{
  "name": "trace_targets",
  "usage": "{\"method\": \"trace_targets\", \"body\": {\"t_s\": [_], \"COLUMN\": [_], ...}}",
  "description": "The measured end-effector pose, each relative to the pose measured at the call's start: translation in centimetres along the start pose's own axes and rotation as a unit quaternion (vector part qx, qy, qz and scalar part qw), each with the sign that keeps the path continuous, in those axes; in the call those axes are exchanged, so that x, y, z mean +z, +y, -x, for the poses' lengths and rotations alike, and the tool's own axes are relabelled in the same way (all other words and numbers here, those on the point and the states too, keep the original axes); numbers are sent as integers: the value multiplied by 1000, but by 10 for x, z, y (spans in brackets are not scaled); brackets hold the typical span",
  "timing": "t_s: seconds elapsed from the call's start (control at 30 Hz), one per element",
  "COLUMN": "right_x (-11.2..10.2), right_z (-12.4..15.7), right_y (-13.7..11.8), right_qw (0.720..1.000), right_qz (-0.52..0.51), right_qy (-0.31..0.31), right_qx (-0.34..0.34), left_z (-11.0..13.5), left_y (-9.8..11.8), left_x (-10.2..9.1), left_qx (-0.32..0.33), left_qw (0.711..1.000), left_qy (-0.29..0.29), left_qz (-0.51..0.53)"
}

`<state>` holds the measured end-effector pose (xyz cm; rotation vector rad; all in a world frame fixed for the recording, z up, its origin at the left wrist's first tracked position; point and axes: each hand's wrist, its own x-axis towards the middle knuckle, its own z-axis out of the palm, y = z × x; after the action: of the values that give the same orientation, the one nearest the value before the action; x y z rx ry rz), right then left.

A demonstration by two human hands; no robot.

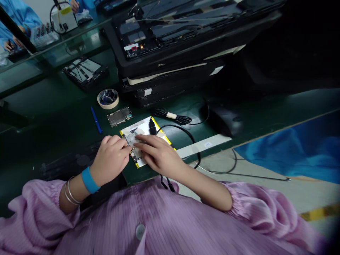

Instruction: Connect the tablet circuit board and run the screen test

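Note:
An opened tablet with a yellow-edged inside lies on the green bench in front of me. My left hand rests at its left edge with the fingers curled together on a small part I cannot make out. My right hand lies across the tablet, fingers stretched flat and pressing on its inner board. A black cable loops from the tablet's top round my right wrist. A blue band and silver bangles sit on my left wrist.
A loose circuit board, a blue pen and a tape roll lie beyond the tablet. Stacked black trays of tablets stand behind. Another opened device lies far left. Other people in blue work at the back left.

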<state>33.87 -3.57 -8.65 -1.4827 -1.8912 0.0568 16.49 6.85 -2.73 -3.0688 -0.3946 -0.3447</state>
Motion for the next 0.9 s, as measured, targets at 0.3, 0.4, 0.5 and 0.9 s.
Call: {"method": "trace_targets", "body": {"t_s": [0.3,0.4,0.5,0.9], "right_x": [0,-1,0,0], "right_z": [1,2,1,-3], "right_y": [1,0,-3,-1], "right_qw": [1000,998,995,999], "right_qz": [12,32,70,-43], "right_qy": [-4,-16,-25,13], "right_qx": [-24,-44,-64,10], "left_z": [-1,-1,0,0], "left_y": [0,0,0,-1], "left_x": [-2,-1,0,0], "left_qx": [4,3,3,5], "left_qw": [1000,1000,1000,1000], "left_qy": [1,-3,-2,-12], "left_qz": [-11,-10,-7,1]}}
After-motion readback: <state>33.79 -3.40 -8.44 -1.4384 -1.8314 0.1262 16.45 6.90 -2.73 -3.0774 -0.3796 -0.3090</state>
